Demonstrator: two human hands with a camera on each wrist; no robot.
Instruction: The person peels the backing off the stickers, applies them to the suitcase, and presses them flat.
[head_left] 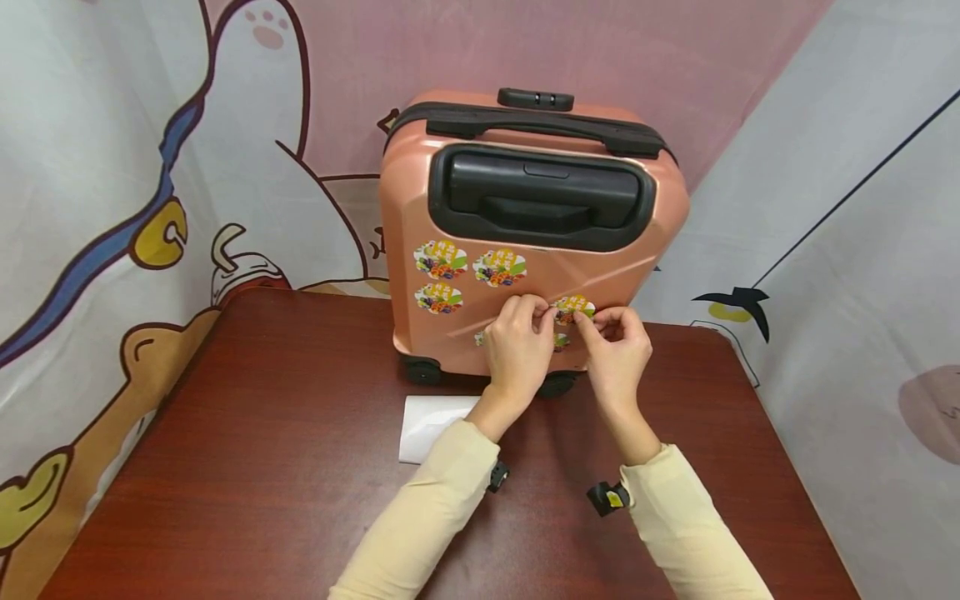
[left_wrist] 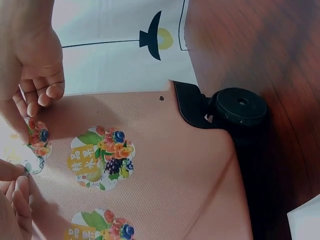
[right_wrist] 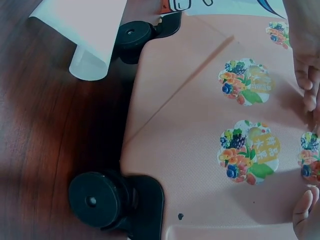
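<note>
An upright rose-gold suitcase (head_left: 442, 342) faces me with fruit-patterned stickers on its shell. Between my two hands is one fruit sticker (head_left: 573, 308), lying close against the shell. My left hand (head_left: 519, 346) pinches its left edge between thumb and fingers. On the opposite edge, my right hand (head_left: 621, 354) holds it with thumb and curled fingers. Two stickers below, such as this one (left_wrist: 102, 157), are partly hidden by the hands in the head view. Three more, including this sticker (head_left: 440, 260), sit on the upper left of the shell.
White backing paper (head_left: 435, 425), curled at one end in the right wrist view, lies on the brown table (head_left: 300, 467) before the suitcase. Black wheels (head_left: 422, 371) stand on the tabletop. Cartoon-printed cloth (head_left: 337, 83) hangs behind and at both sides.
</note>
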